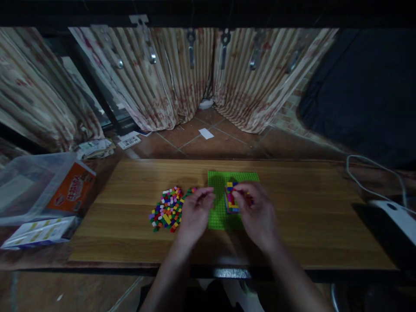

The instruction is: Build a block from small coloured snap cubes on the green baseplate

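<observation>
On the green studded baseplate (216,216) stands a small block build (231,203) of blue, yellow, red and pink toy bricks. My right hand (258,212) covers its right side, thumb and forefinger pinched at its upper edge on what looks like a small red brick (233,190). Over the plate's left edge, my left hand (196,212) is loosely curled, with a slight gap between thumb and forefinger and nothing visible in it. Just left of it lies a loose pile of small multicoloured toy bricks (167,210), partly hidden by that hand.
The wooden table (308,208) runs wide to both sides. Left of it are a clear plastic bin (35,182) with an orange label and a white package (42,232). A white cable (373,162) and a white device (394,216) lie at the right.
</observation>
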The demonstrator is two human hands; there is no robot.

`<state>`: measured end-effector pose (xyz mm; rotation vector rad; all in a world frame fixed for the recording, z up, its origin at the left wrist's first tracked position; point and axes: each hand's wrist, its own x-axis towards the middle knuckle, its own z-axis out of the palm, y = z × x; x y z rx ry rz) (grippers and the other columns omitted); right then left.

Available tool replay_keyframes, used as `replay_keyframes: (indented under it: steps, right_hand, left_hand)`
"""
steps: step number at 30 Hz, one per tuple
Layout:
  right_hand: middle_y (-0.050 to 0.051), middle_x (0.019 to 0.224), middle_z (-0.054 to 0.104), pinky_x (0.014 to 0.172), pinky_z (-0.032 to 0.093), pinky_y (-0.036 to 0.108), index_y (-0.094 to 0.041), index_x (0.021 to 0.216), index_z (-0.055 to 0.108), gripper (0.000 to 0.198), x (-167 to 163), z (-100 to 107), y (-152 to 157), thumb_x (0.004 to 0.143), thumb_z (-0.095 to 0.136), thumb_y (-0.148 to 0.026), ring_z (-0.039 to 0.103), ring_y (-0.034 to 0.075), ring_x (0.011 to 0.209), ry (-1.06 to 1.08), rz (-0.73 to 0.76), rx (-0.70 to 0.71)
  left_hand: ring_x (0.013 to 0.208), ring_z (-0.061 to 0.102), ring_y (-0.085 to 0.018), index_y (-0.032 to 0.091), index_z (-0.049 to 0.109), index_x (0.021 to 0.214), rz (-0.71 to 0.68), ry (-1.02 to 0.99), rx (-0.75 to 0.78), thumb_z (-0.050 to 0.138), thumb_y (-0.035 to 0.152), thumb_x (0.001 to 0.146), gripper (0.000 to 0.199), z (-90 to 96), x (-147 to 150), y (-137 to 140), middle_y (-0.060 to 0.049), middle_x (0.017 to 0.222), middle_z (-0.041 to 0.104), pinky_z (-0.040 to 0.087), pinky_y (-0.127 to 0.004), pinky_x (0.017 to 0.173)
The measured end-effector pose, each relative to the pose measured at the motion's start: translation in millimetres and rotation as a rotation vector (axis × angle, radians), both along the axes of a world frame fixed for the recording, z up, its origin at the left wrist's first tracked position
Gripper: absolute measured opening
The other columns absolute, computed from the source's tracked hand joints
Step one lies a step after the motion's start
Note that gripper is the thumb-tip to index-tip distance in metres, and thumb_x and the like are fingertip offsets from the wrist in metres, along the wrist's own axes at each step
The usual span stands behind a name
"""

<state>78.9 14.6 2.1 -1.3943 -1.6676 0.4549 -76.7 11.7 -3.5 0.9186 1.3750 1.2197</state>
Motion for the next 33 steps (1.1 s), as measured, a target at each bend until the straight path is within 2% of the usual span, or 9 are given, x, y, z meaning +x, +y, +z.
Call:
replay_keyframes:
  steps: [2,5,8,11,15,24,29,33]
  right_hand:
    - [0.006,0.101,0.064,0.088,0.046,0.038,-0.023,0.09,0.067,0.013,11.1,-7.3,7.2,0.09,0.059,-0.033,0.058,0.022,0.099,0.001,-0.031,0.011]
    - [0.007,0.112,0.062,0.094,0.044,0.043,-0.024,0.089,0.071,0.014,17.1,-19.5,13.7,0.088,0.062,-0.035,0.055,0.025,0.109,-0.036,-0.027,0.014]
    - [0.007,0.119,0.061,0.099,0.04,0.048,-0.026,0.087,0.073,0.014,15.3,-26.8,16.5,0.086,0.065,-0.036,0.05,0.027,0.117,-0.125,-0.028,0.042]
    - [0.007,0.122,0.06,0.102,0.037,0.051,-0.028,0.086,0.075,0.013,12.5,-29.4,18.3,0.085,0.066,-0.038,0.047,0.028,0.121,-0.17,-0.056,0.073]
    - [0.006,0.122,0.06,0.103,0.037,0.051,-0.029,0.085,0.077,0.013,11.6,-32.2,20.4,0.085,0.067,-0.038,0.046,0.028,0.123,-0.16,-0.074,0.085]
    - [0.006,0.113,0.066,0.099,0.04,0.049,-0.028,0.084,0.077,0.011,15.7,-35.4,21.5,0.082,0.069,-0.036,0.053,0.026,0.115,-0.056,-0.071,0.007]
    - [0.007,0.109,0.068,0.096,0.042,0.049,-0.026,0.082,0.077,0.015,14.5,-33.8,20.3,0.084,0.066,-0.037,0.057,0.026,0.109,-0.122,-0.065,0.081]
    - [0.008,0.106,0.07,0.093,0.046,0.047,-0.024,0.086,0.077,0.018,12.8,-32.5,16.5,0.088,0.062,-0.034,0.061,0.025,0.102,-0.247,-0.025,0.183]
  left_hand:
    - [0.073,0.064,-0.017,0.016,0.072,0.104,-0.076,0.12,0.001,0.06,0.028,0.084,0.026,-2.7,10.8,-0.9,-0.006,0.086,0.073,0.051,-0.029,0.07]
    - [0.09,0.068,-0.021,0.016,0.068,0.118,-0.138,0.309,0.02,0.051,0.022,0.088,0.034,-4.4,22.3,-2.5,-0.009,0.107,0.073,0.053,-0.035,0.084]
    - [0.106,0.066,-0.021,0.017,0.065,0.123,-0.164,0.424,0.049,0.048,0.018,0.089,0.038,-4.5,28.5,-4.1,-0.009,0.121,0.069,0.051,-0.035,0.095]
    - [0.115,0.063,-0.021,0.018,0.064,0.124,-0.2,0.485,0.079,0.046,0.015,0.089,0.04,-4.5,32.0,-5.3,-0.009,0.126,0.067,0.048,-0.034,0.102]
    - [0.115,0.063,-0.022,0.016,0.062,0.127,-0.238,0.522,0.088,0.045,0.015,0.09,0.041,-4.8,35.2,-7.1,-0.01,0.127,0.066,0.047,-0.035,0.105]
    - [0.118,0.061,-0.024,0.014,0.054,0.134,-0.286,0.64,0.125,0.041,0.015,0.092,0.045,-5.6,38.8,-12.3,-0.013,0.131,0.063,0.046,-0.038,0.106]
    - [0.119,0.061,-0.026,0.012,0.051,0.136,-0.292,0.715,0.177,0.038,0.017,0.093,0.045,-8.9,40.9,-14.6,-0.015,0.131,0.061,0.048,-0.04,0.105]
    - [0.12,0.06,-0.027,0.009,0.047,0.14,-0.326,0.769,0.225,0.04,0.01,0.087,0.053,-12.5,40.6,-15.5,-0.017,0.133,0.059,0.048,-0.038,0.105]
